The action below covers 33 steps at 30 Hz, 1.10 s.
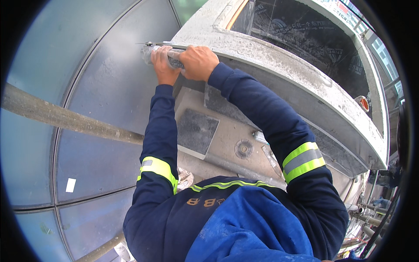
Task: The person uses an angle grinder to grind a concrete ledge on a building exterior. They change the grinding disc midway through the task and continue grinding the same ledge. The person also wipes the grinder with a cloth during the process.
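Both of my arms reach forward to a dusty angle grinder (176,61) at the slab's far left end. Wrapped around its front part is my left hand (163,65), fingers closed. My right hand (198,62) grips the body just to the right, close beside the left. A thin disc (150,43) shows nearly edge-on above the tool's head. The grinder lies along the edge of a pale grey, dust-covered slab (262,54); whether the disc touches it I cannot tell. My palms hide much of the tool.
Glass panels (100,96) rise on the left, crossed by a scaffold pole (70,118). Dark film (301,35) fills the frame beyond the slab. Below lie a dark square tile (197,131) and a round disc (244,149). More scaffold tubes (371,218) stand lower right.
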Each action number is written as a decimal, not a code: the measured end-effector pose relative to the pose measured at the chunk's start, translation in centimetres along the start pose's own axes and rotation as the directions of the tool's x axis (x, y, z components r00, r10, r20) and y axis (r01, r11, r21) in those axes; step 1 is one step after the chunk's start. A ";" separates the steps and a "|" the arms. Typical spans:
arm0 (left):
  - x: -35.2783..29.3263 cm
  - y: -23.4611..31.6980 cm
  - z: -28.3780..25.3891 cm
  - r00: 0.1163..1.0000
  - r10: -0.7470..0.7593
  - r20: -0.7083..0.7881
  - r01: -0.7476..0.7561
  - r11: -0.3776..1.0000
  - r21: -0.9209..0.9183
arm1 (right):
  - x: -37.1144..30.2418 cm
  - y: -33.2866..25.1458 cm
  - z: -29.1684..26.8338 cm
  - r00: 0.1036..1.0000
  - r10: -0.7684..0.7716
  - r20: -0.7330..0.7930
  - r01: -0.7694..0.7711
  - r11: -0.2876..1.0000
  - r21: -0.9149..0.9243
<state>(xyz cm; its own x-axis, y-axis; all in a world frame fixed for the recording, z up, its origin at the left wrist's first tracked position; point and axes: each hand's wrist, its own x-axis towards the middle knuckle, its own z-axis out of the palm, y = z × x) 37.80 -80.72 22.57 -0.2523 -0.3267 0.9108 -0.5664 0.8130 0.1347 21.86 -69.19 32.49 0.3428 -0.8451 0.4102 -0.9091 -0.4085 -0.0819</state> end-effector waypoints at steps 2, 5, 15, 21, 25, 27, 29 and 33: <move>0.2 0.4 0.0 1.000 0.001 0.011 -0.001 1.000 0.002 | -0.1 0.2 0.1 1.000 0.006 0.006 -0.007 1.000 0.009; 0.2 1.3 -0.2 1.000 0.006 0.005 -0.006 1.000 0.001 | -0.6 0.2 -0.3 1.000 0.012 0.015 -0.012 1.000 0.008; 0.2 5.7 -0.5 1.000 0.017 -0.026 -0.018 0.999 -0.041 | -4.5 0.2 -2.8 0.998 0.046 0.031 -0.046 0.999 -0.013; 0.0 7.3 -0.5 1.000 0.015 -0.012 -0.015 0.999 -0.039 | -6.2 0.3 -3.6 0.998 0.060 0.029 -0.059 0.998 -0.009; -0.1 7.9 -0.4 0.999 0.022 -0.024 -0.023 0.999 -0.027 | -6.9 0.2 -4.3 0.999 0.048 0.008 -0.048 0.999 0.003; 0.0 8.2 -0.3 0.999 0.026 -0.025 -0.027 0.999 -0.032 | -7.0 0.6 -4.0 0.999 0.050 0.014 -0.050 0.999 0.000; 0.0 8.5 -0.5 0.999 0.025 -0.025 -0.026 0.999 -0.041 | -7.1 0.5 -4.0 0.998 0.055 0.018 -0.055 0.999 -0.003; 0.1 8.9 -0.6 1.000 0.022 -0.012 -0.023 0.999 -0.040 | -7.3 0.5 -4.4 0.998 0.064 0.014 -0.063 0.998 -0.012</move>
<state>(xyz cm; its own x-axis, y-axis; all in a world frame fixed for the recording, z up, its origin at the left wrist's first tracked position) 33.18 -73.27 24.12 -0.2554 -0.3025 0.9183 -0.5288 0.8389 0.1293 17.83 -61.68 33.43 0.2875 -0.8741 0.3914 -0.9317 -0.3499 -0.0971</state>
